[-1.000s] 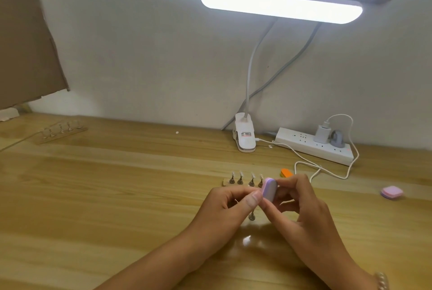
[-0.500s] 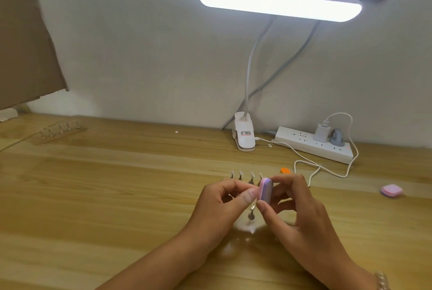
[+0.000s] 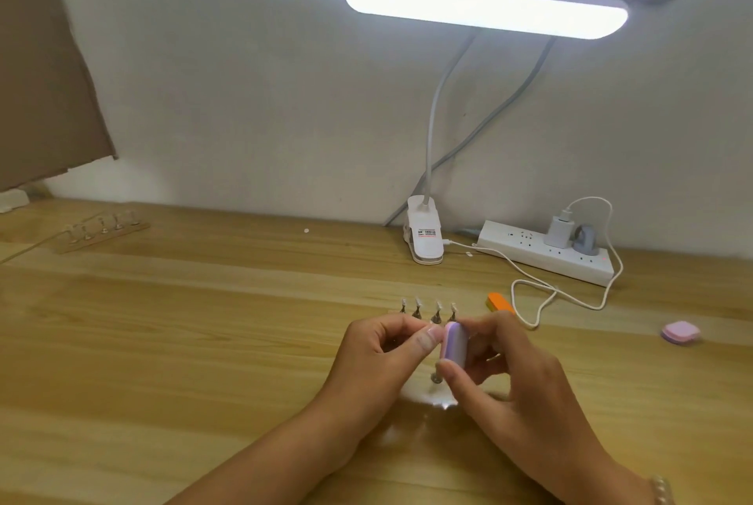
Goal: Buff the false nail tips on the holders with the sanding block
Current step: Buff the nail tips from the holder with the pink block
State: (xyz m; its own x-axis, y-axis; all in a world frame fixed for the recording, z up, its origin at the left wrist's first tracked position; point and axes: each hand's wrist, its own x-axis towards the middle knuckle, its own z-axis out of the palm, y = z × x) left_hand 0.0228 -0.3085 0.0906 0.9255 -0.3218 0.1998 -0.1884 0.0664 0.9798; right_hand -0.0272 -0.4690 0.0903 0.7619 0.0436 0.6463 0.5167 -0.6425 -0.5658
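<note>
Sanding block (image 3: 453,345) first: it sits upright above the table (image 3: 203,341) in front of you, clasped by its edges in your right hand (image 3: 509,374). It looks light and slightly soft, so take it by the narrow sides and stroke gently. Your left hand (image 3: 379,354) pinches one holder (image 3: 437,378) against it. The nail tip itself is hidden behind your thumb and is likely thin and springy. Four more holders (image 3: 428,311) stand in a row just behind, easily toppled. Beyond lie an orange block (image 3: 499,302) and a white cable (image 3: 578,302); a pink block (image 3: 679,332) lies well right.
</note>
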